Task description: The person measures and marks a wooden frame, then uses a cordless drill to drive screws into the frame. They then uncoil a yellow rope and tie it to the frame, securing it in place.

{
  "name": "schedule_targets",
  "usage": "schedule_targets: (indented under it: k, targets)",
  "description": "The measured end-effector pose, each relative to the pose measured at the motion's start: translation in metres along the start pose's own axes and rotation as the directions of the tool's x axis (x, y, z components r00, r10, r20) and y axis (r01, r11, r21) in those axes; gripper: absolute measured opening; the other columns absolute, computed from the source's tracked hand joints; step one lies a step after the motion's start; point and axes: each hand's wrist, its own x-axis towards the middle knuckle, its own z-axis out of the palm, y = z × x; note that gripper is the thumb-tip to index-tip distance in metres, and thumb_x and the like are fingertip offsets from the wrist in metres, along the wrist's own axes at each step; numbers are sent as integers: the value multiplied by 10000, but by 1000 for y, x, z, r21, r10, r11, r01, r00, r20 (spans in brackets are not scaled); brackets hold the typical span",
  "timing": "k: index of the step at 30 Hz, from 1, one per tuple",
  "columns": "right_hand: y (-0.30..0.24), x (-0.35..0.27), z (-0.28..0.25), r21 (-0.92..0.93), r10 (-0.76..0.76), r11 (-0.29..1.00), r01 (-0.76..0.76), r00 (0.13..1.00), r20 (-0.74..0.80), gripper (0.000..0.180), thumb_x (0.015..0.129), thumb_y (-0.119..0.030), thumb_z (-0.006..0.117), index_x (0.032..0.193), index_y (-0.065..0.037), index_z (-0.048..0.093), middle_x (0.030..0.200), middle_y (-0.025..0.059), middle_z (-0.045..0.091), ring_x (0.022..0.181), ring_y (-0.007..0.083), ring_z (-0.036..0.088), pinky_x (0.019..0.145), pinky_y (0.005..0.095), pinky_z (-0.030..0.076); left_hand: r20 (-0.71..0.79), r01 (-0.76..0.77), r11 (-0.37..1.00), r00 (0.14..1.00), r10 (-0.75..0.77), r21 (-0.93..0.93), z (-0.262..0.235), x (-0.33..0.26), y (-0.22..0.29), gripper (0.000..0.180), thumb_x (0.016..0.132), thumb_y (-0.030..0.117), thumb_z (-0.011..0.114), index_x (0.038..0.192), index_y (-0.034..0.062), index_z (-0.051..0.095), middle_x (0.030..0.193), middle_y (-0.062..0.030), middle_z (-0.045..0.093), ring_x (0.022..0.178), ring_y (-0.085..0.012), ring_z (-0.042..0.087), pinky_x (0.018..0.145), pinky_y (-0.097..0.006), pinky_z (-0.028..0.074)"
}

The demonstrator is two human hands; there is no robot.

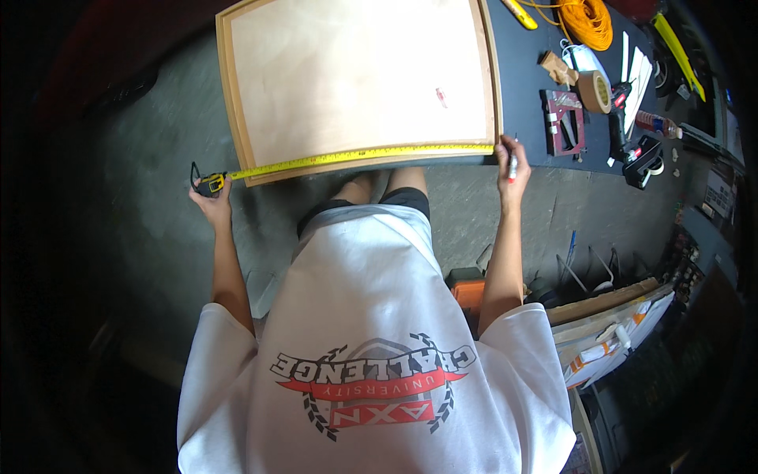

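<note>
Hands (212, 197) (509, 162) stretch tape measure (355, 156) along panel (359, 79).

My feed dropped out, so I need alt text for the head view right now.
A person stretches a yellow tape measure along the near edge of a framed wooden board on a dark workbench. The left hand holds the tape's case past the board's left corner; the right hand holds a marker at the right corner.

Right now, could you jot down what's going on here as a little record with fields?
Left hand: holds the tape measure case past the board's left corner
Right hand: holds a marker at the board's right corner
Tape blade: yellow, stretched along the near edge
Framed wooden board: flat on dark table
Nearby: tape roll, orange cord
</note>
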Motion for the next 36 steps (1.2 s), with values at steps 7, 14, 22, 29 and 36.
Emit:
schedule_targets:
  k: [7,14,22,29,36]
  targets:
    - [1,16,-10,10,52,999,-52,998,24,216,923,-154,743,1102,-36,723,1053,118,743,1042,242,691,981,380,492,-51,-21,998,998,24,52,15,-7,40,751,789,76,896,1330,31,378,1179,-142,557,1049,-215,615,920,-360,543]
    - [-52,111,1,-29,-149,988,149,989,-15,242,921,-159,770,1088,-3,692,980,106,727,943,186,678,866,332,535,-82,-138,975,985,154,172,131,26,142,739,795,102,896,1321,20,385,1212,-153,528,1104,-216,581,911,-350,539]
    - [-143,336,102,104,-443,882,459,884,-149,173,894,-46,743,1046,3,677,938,155,725,857,262,692,819,355,532,-188,-153,984,968,168,94,349,151,249,827,704,212,948,1298,36,400,1226,-181,546,1155,-306,589,1006,-413,477]
    - [-154,387,149,10,-354,934,358,925,-140,149,905,-43,715,1045,-3,689,998,197,727,924,357,704,839,402,537,-171,-163,960,964,204,229,410,206,269,822,682,328,939,1290,97,437,1205,-228,615,1139,-403,609,958,-491,479]
    - [-150,379,153,-116,-499,867,485,843,-200,137,986,-81,622,1066,-15,710,996,185,716,934,358,688,841,417,523,-175,-220,968,955,238,116,418,214,232,822,690,324,934,1287,51,440,1171,-206,606,1114,-393,592,950,-482,473]
